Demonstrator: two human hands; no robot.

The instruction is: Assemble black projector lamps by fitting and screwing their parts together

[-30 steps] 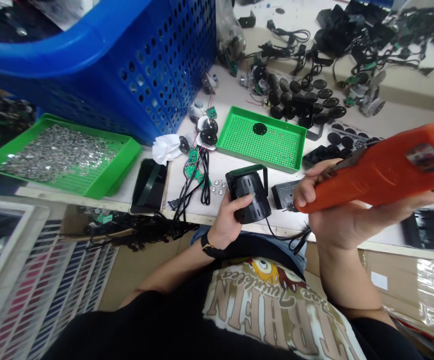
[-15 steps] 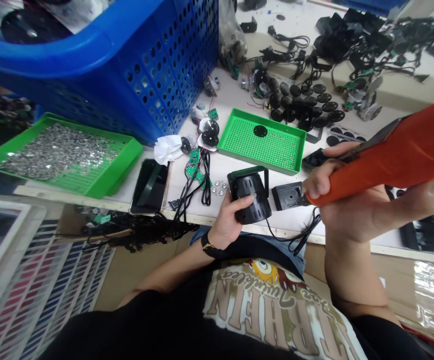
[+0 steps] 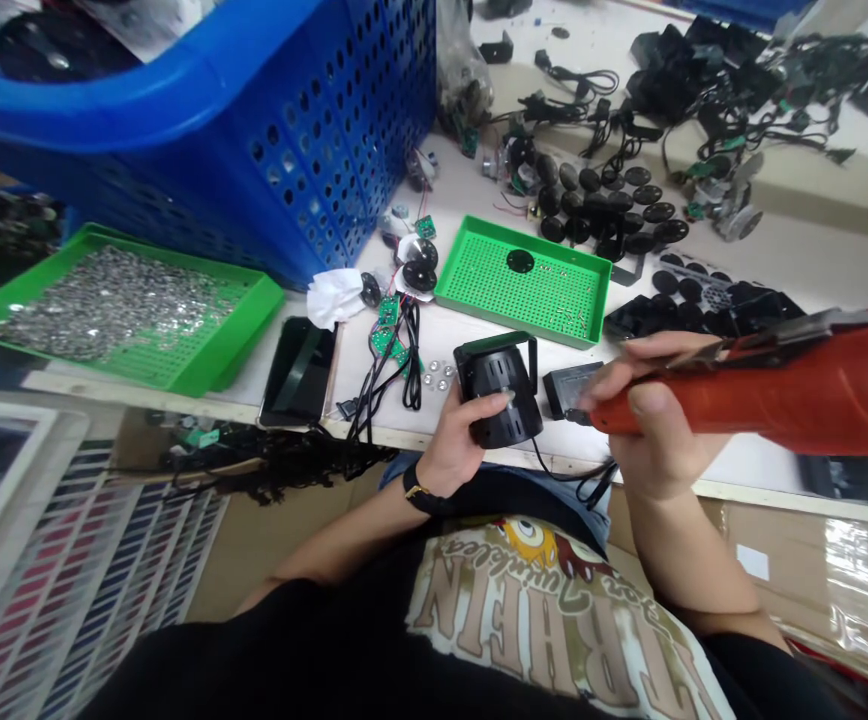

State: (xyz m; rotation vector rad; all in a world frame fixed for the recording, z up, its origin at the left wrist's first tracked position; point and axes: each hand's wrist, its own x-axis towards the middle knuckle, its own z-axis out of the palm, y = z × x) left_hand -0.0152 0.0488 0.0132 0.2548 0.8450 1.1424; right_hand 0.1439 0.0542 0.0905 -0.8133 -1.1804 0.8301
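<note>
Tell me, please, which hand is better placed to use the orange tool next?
Probably the right hand: it grips the orange tool, while the left hand holds the black housing.

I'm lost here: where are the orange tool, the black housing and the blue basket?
Orange tool (image 3: 786,395): head view, middle of its body.
Black housing (image 3: 504,374): head view, slotted side.
Blue basket (image 3: 314,165): head view, perforated side wall.

Blue perforated basket (image 3: 329,160); crumpled white tissue (image 3: 333,298) near dark-screened phone (image 3: 300,372); white slatted crate (image 3: 36,500) below
</note>
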